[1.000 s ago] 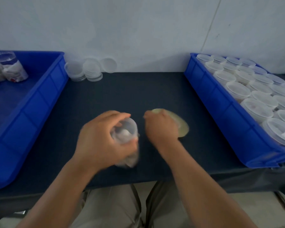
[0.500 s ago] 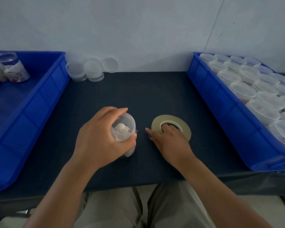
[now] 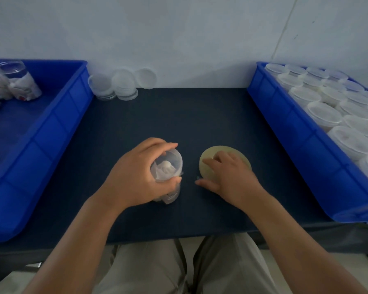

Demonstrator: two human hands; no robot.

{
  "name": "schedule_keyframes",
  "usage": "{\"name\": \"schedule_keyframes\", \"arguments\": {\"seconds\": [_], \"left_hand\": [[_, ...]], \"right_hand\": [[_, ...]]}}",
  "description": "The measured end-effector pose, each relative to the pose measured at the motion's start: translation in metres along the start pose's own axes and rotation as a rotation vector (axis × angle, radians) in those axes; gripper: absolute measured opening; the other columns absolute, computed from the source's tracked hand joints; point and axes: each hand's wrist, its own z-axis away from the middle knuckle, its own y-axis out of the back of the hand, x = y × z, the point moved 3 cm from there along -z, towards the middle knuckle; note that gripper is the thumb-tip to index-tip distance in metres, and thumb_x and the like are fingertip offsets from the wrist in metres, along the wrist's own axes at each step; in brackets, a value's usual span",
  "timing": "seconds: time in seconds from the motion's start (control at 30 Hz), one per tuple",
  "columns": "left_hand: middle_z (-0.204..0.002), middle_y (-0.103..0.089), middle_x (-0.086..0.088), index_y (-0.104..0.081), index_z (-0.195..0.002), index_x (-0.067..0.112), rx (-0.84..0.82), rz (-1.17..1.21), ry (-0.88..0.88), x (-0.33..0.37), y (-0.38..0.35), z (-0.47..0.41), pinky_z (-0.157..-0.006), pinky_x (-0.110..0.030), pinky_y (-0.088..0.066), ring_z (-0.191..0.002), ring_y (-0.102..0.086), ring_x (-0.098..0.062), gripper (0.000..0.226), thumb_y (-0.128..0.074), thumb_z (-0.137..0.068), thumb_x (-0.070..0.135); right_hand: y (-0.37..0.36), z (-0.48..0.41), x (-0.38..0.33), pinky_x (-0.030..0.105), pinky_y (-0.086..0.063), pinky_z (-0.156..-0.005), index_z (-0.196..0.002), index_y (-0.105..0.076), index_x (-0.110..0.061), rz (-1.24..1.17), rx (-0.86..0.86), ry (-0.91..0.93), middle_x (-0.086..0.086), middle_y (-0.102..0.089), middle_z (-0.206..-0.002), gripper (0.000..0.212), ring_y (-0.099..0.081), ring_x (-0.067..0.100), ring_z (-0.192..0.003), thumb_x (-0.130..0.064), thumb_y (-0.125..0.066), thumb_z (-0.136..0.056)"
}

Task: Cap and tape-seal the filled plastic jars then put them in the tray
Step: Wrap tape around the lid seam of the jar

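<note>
My left hand grips a clear plastic jar with white filling, standing on the dark table mat near the middle. Fingers wrap its far side and the thumb presses its near side. To the right of it a yellowish tape roll lies flat on the mat. My right hand lies over the roll, fingers curled onto its top and thumb at its near left edge. The blue tray on the right holds several capped jars.
A second blue tray on the left holds filled jars without caps at its far corner. Stacks of clear lids stand against the wall at the back. The mat ends at the table's front edge above my lap.
My right hand slid forward from beside the tape roll onto it and now covers its hole. My left hand kept hold of the jar, which stands more upright than a second ago.
</note>
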Motion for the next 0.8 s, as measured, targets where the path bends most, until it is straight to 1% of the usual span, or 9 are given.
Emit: {"name": "schedule_keyframes", "arguments": {"seconds": [0.07, 0.13, 0.2, 0.3, 0.4, 0.47, 0.57, 0.67, 0.8], "left_hand": [[-0.132, -0.053, 0.027, -0.058, -0.145, 0.036, -0.019, 0.017, -0.023, -0.001, 0.0, -0.001, -0.096, -0.023, -0.051, -0.122, -0.057, -0.002, 0.074, -0.069, -0.078, 0.065], [-0.132, -0.052, 0.027, -0.057, -0.145, 0.036, -0.043, 0.025, -0.042, -0.002, 0.002, -0.003, -0.095, -0.021, -0.05, -0.123, -0.057, -0.002, 0.076, -0.072, -0.078, 0.069], [-0.132, -0.052, 0.028, -0.056, -0.146, 0.037, -0.081, 0.039, -0.065, -0.001, 0.004, -0.004, -0.095, -0.018, -0.049, -0.123, -0.057, -0.003, 0.081, -0.075, -0.077, 0.075], [-0.135, -0.05, 0.031, -0.047, -0.151, 0.044, -0.158, 0.067, -0.061, -0.002, 0.007, -0.007, -0.096, -0.02, -0.049, -0.128, -0.053, 0.001, 0.092, -0.081, -0.072, 0.076], [-0.142, -0.038, 0.043, -0.018, -0.157, 0.06, -0.253, 0.055, -0.008, -0.005, 0.009, -0.008, -0.096, -0.013, -0.041, -0.133, -0.04, 0.018, 0.121, -0.087, -0.059, 0.078], [-0.143, -0.035, 0.045, -0.009, -0.157, 0.062, -0.28, 0.028, -0.009, -0.006, 0.01, -0.009, -0.096, -0.011, -0.038, -0.133, -0.035, 0.022, 0.128, -0.088, -0.058, 0.077], [-0.14, -0.04, 0.042, -0.015, -0.159, 0.057, -0.259, -0.02, -0.043, -0.006, 0.012, -0.009, -0.095, -0.009, -0.037, -0.13, -0.039, 0.022, 0.124, -0.088, -0.061, 0.075], [-0.143, -0.042, 0.039, -0.02, -0.159, 0.056, -0.232, -0.01, -0.05, -0.007, 0.012, -0.007, -0.099, -0.012, -0.038, -0.131, -0.044, 0.014, 0.119, -0.088, -0.062, 0.071], [-0.146, -0.04, 0.039, -0.017, -0.159, 0.057, -0.229, 0.019, -0.05, -0.006, 0.01, -0.007, -0.102, -0.015, -0.039, -0.134, -0.044, 0.012, 0.119, -0.087, -0.064, 0.071]], "right_hand": [[0.014, 0.004, -0.006, 0.024, -0.038, -0.105, -0.141, -0.061, -0.037, -0.21, 0.117, 0.05, -0.018, -0.053, -0.135, 0.078, -0.046, 0.001, -0.126, -0.088, -0.043, -0.085], [0.023, 0.007, -0.018, 0.012, -0.037, -0.097, -0.141, -0.059, -0.036, -0.442, 0.138, 0.141, -0.027, -0.048, -0.132, 0.084, -0.042, -0.011, -0.12, -0.09, -0.049, -0.078], [0.027, 0.006, -0.028, 0.008, -0.039, -0.091, -0.145, -0.053, -0.035, -0.538, 0.112, 0.191, -0.03, -0.046, -0.131, 0.09, -0.046, -0.01, -0.119, -0.09, -0.057, -0.074], [0.031, -0.002, -0.034, 0.013, -0.045, -0.089, -0.141, -0.055, -0.038, -0.555, 0.067, 0.249, -0.03, -0.054, -0.127, 0.085, -0.055, -0.006, -0.114, -0.086, -0.066, -0.072], [0.031, -0.009, -0.034, 0.016, -0.049, -0.084, -0.131, -0.056, -0.045, -0.585, 0.052, 0.296, -0.027, -0.063, -0.119, 0.066, -0.059, -0.005, -0.111, -0.08, -0.072, -0.078], [0.03, -0.01, -0.035, 0.016, -0.051, -0.081, -0.126, -0.055, -0.048, -0.596, 0.062, 0.32, -0.027, -0.064, -0.116, 0.06, -0.061, -0.005, -0.109, -0.081, -0.07, -0.079], [0.03, -0.012, -0.035, 0.016, -0.052, -0.085, -0.126, -0.063, -0.041, -0.676, 0.066, 0.347, -0.028, -0.067, -0.114, 0.056, -0.065, -0.002, -0.105, -0.076, -0.067, -0.083], [0.036, -0.013, -0.027, 0.008, -0.046, -0.082, -0.124, -0.068, -0.04, -0.608, 0.078, 0.352, -0.036, -0.065, -0.104, 0.058, -0.063, -0.009, -0.101, -0.081, -0.058, -0.084], [0.033, -0.01, -0.031, 0.012, -0.053, -0.084, -0.131, -0.053, -0.052, -0.618, 0.002, 0.293, -0.034, -0.065, -0.117, 0.069, -0.062, -0.012, -0.112, -0.088, -0.069, -0.074]]}}
